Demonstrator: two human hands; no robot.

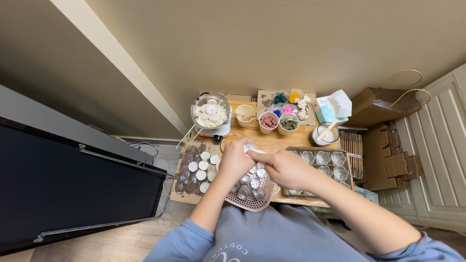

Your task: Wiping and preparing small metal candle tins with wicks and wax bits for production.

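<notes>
My left hand (235,160) and my right hand (286,167) meet over a pink perforated tray (259,202) that holds several small silver cups (253,182). Both hands grip a small white piece, probably a tissue or wipe (251,147), around something I cannot make out between the fingers. The tray lies at the near edge of a low wooden table (276,140).
Round white discs (201,167) lie on a dark sheet at the left. A metal pot of white pieces (210,113), several cups (268,121), a tissue box (330,109), a tray of clear flower-shaped cups (325,160), a paper bag (383,104) and flat cardboard (393,165) surround it.
</notes>
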